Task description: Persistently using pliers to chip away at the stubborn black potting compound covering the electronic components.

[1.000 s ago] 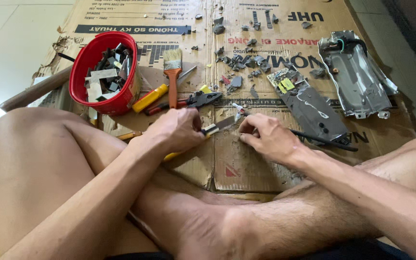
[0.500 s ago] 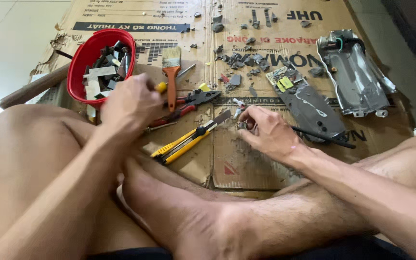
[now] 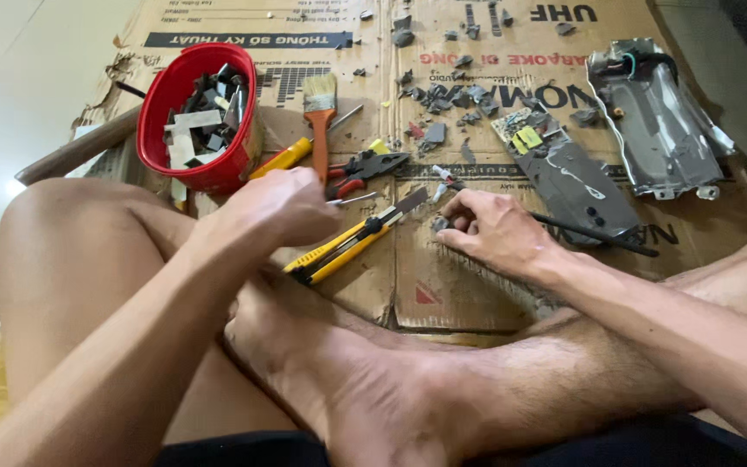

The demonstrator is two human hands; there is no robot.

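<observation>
I sit cross-legged on a flattened cardboard sheet [image 3: 443, 285]. My left hand [image 3: 274, 207] hovers with its fingers curled, seen from the back, just left of a yellow utility knife [image 3: 347, 246] that lies on the cardboard with its blade out. What its fingers enclose is hidden. My right hand [image 3: 494, 229] rests on the cardboard, its fingertips pinching a small grey piece [image 3: 439, 224] near the knife's blade tip. A thin black rod [image 3: 598, 235] runs out to the right from under this hand.
A red bowl [image 3: 159, 130] of grey and white scraps stands at the back left. A paintbrush [image 3: 320, 121], a yellow-handled tool [image 3: 280, 159] and red pliers [image 3: 365, 169] lie behind the knife. A circuit board [image 3: 564, 169], a metal casing [image 3: 659, 121] and scattered grey chips [image 3: 451, 95] are further back.
My left hand let go of the knife, reached up to the red bowl, and has come back down toward the knife. My right hand has stayed in place.
</observation>
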